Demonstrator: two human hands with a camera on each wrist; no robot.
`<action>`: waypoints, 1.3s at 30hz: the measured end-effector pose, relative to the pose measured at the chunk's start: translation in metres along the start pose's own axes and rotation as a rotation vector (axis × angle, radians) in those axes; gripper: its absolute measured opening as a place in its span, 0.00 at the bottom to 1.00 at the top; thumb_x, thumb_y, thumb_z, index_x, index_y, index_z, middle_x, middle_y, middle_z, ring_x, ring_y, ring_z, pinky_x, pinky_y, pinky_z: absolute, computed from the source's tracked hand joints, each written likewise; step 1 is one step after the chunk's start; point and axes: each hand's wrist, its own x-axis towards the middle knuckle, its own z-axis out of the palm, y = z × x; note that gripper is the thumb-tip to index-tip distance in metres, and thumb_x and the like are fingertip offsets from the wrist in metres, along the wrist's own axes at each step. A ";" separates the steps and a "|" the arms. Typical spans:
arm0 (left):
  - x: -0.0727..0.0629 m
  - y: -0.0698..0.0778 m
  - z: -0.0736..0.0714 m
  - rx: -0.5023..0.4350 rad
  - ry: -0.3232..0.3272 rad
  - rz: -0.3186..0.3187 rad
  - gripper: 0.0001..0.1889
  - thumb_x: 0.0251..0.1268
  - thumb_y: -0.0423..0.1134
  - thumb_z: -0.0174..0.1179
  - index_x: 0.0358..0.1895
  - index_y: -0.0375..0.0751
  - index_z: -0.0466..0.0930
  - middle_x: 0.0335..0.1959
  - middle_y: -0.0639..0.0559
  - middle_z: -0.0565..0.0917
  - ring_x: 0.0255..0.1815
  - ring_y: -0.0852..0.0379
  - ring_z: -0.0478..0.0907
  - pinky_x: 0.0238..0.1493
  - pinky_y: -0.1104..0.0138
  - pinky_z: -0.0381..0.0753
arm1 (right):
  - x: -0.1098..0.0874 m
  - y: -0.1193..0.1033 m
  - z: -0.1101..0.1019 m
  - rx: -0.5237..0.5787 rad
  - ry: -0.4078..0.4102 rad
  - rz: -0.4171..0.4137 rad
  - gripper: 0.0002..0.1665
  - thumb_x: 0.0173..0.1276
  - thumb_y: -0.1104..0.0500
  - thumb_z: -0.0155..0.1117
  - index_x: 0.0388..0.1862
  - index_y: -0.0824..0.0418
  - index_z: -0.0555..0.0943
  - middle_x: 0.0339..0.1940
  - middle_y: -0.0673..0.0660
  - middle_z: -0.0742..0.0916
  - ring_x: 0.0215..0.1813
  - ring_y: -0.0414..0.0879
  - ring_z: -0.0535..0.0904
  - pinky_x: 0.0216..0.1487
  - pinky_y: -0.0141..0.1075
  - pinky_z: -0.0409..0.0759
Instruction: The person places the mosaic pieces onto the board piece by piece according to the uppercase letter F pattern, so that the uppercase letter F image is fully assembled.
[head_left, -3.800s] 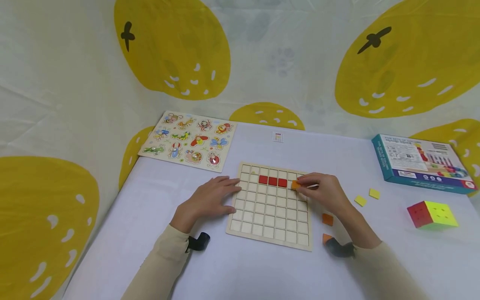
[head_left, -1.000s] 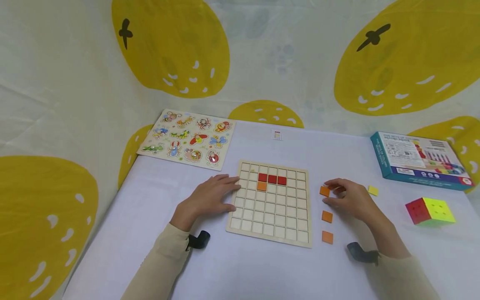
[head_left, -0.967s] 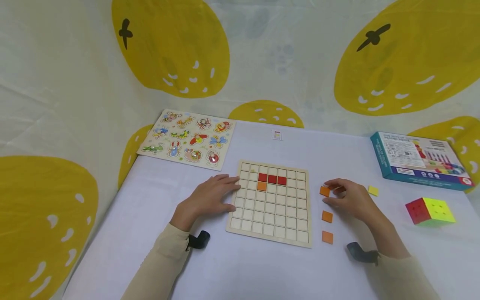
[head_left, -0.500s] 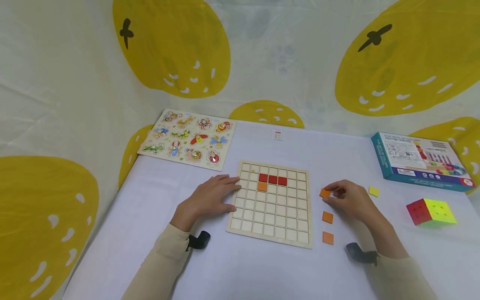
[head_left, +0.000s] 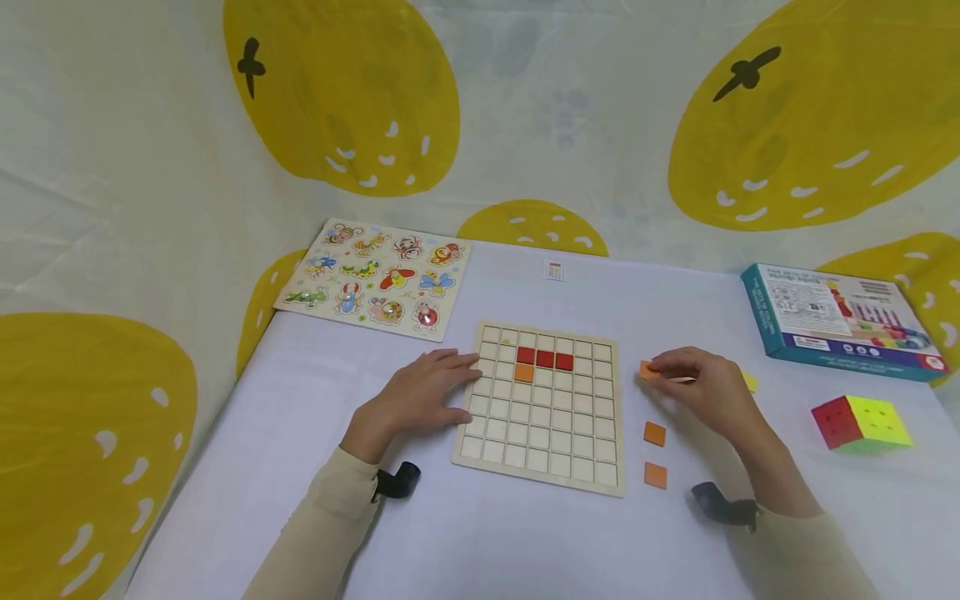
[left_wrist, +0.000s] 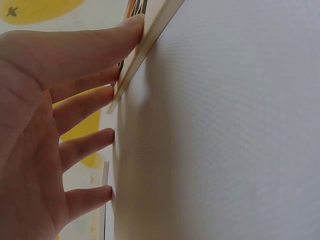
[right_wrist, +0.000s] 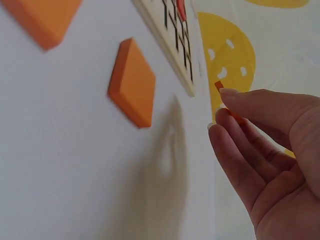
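"Left hand (head_left: 416, 400)?"
"Relaxed, with fingers spread, grasping nothing, touching the left edge of the gridded board (head_left: 540, 417)."
"Right hand (head_left: 705, 387)?"
"Pinching an orange tile (head_left: 646, 372), lifted off the counter (head_left: 525, 542), just beyond the board's right edge."
"And the things, from the left?"
"Picture puzzle (head_left: 375, 279). In the board, three red tiles (head_left: 545, 360) in a row, with another orange tile (head_left: 523, 372) directly below the leftmost. Beside the board, two loose orange tiles (head_left: 655, 433). Farther right, a yellow tile (head_left: 751, 382), partly hidden, then a box (head_left: 843, 321) and, nearer, a cube (head_left: 861, 423)."

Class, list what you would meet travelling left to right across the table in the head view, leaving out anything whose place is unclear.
Bug puzzle board → wooden grid board → pinched orange tile → right hand → puzzle cube.
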 end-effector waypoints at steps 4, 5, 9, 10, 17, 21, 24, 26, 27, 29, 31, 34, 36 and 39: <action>0.000 -0.001 0.001 0.004 0.002 -0.001 0.34 0.60 0.55 0.71 0.71 0.54 0.76 0.80 0.59 0.68 0.83 0.48 0.60 0.82 0.49 0.62 | 0.002 -0.008 0.003 0.008 0.042 -0.073 0.15 0.62 0.65 0.75 0.50 0.62 0.89 0.52 0.63 0.89 0.53 0.59 0.85 0.43 0.09 0.76; 0.001 -0.001 0.002 0.003 0.004 0.000 0.34 0.60 0.56 0.71 0.71 0.54 0.76 0.80 0.59 0.68 0.83 0.48 0.60 0.82 0.49 0.62 | 0.003 -0.010 0.005 0.011 0.048 -0.081 0.15 0.62 0.66 0.75 0.50 0.62 0.89 0.53 0.63 0.89 0.53 0.58 0.84 0.43 0.09 0.76; 0.001 -0.001 0.002 -0.004 0.009 0.003 0.34 0.61 0.56 0.71 0.71 0.54 0.76 0.80 0.59 0.68 0.83 0.49 0.60 0.82 0.48 0.63 | 0.005 -0.018 0.016 0.027 0.040 -0.102 0.14 0.62 0.66 0.75 0.48 0.62 0.90 0.52 0.61 0.89 0.51 0.56 0.87 0.43 0.10 0.77; 0.001 -0.002 0.002 -0.004 0.009 0.004 0.34 0.60 0.56 0.71 0.71 0.54 0.76 0.80 0.59 0.68 0.83 0.49 0.61 0.82 0.48 0.63 | 0.005 -0.021 0.019 0.035 0.031 -0.106 0.14 0.62 0.66 0.75 0.48 0.62 0.90 0.52 0.61 0.90 0.49 0.56 0.87 0.42 0.11 0.78; 0.000 -0.003 0.003 -0.007 0.014 0.011 0.34 0.61 0.56 0.70 0.70 0.54 0.76 0.80 0.59 0.68 0.82 0.48 0.61 0.81 0.48 0.64 | 0.006 -0.040 0.045 0.087 -0.036 -0.140 0.14 0.59 0.62 0.79 0.45 0.61 0.91 0.48 0.59 0.91 0.43 0.48 0.90 0.40 0.20 0.84; 0.000 -0.003 0.002 -0.009 0.014 0.014 0.34 0.61 0.56 0.70 0.70 0.53 0.76 0.80 0.58 0.68 0.83 0.48 0.61 0.82 0.48 0.62 | 0.007 -0.055 0.059 0.115 -0.082 -0.160 0.13 0.59 0.61 0.79 0.43 0.60 0.91 0.47 0.57 0.92 0.42 0.44 0.89 0.39 0.22 0.85; 0.000 -0.002 0.001 -0.003 0.010 0.013 0.34 0.61 0.56 0.70 0.71 0.53 0.76 0.80 0.58 0.68 0.83 0.48 0.60 0.83 0.49 0.61 | 0.009 -0.065 0.069 0.130 -0.108 -0.192 0.12 0.59 0.61 0.79 0.42 0.59 0.91 0.45 0.55 0.92 0.44 0.46 0.89 0.40 0.23 0.85; 0.000 -0.002 0.001 -0.002 0.009 0.014 0.34 0.61 0.56 0.70 0.71 0.53 0.76 0.80 0.58 0.67 0.83 0.48 0.60 0.83 0.49 0.61 | 0.011 -0.071 0.075 0.142 -0.119 -0.220 0.11 0.58 0.62 0.79 0.41 0.60 0.91 0.44 0.54 0.92 0.45 0.48 0.89 0.40 0.24 0.86; 0.000 -0.003 0.001 -0.002 0.008 0.014 0.34 0.61 0.56 0.70 0.71 0.53 0.76 0.80 0.59 0.67 0.83 0.48 0.60 0.83 0.49 0.61 | 0.012 -0.075 0.078 0.149 -0.124 -0.233 0.11 0.58 0.62 0.79 0.41 0.60 0.91 0.44 0.54 0.92 0.45 0.49 0.88 0.40 0.25 0.86; 0.000 -0.003 0.001 -0.001 0.007 0.012 0.34 0.61 0.56 0.70 0.71 0.54 0.75 0.80 0.59 0.67 0.83 0.48 0.60 0.83 0.49 0.61 | 0.014 -0.081 0.084 0.157 -0.129 -0.250 0.11 0.58 0.61 0.80 0.41 0.60 0.92 0.43 0.54 0.93 0.46 0.50 0.88 0.40 0.25 0.86; 0.000 -0.003 0.001 0.000 0.007 0.011 0.34 0.61 0.56 0.71 0.71 0.54 0.76 0.80 0.59 0.67 0.83 0.48 0.60 0.83 0.49 0.62 | 0.016 -0.088 0.089 0.160 -0.129 -0.263 0.12 0.57 0.61 0.80 0.40 0.60 0.92 0.43 0.54 0.93 0.47 0.50 0.88 0.40 0.26 0.87; 0.001 -0.004 0.002 0.006 0.004 0.007 0.34 0.61 0.57 0.70 0.71 0.55 0.75 0.80 0.60 0.67 0.83 0.49 0.59 0.82 0.49 0.63 | 0.018 -0.095 0.095 0.148 -0.129 -0.276 0.11 0.57 0.61 0.80 0.40 0.60 0.92 0.43 0.54 0.92 0.47 0.49 0.88 0.41 0.28 0.88; 0.001 -0.004 0.002 0.009 0.001 0.004 0.34 0.61 0.57 0.70 0.71 0.56 0.75 0.80 0.61 0.66 0.83 0.49 0.59 0.82 0.50 0.63 | 0.019 -0.098 0.099 0.135 -0.128 -0.280 0.10 0.58 0.61 0.80 0.39 0.60 0.92 0.44 0.54 0.92 0.47 0.49 0.88 0.42 0.30 0.89; 0.001 -0.004 0.002 0.003 0.000 0.002 0.34 0.61 0.57 0.70 0.71 0.56 0.75 0.80 0.61 0.66 0.83 0.49 0.59 0.82 0.49 0.64 | 0.019 -0.101 0.103 0.121 -0.133 -0.267 0.09 0.58 0.61 0.79 0.39 0.60 0.92 0.44 0.54 0.92 0.47 0.48 0.87 0.43 0.31 0.88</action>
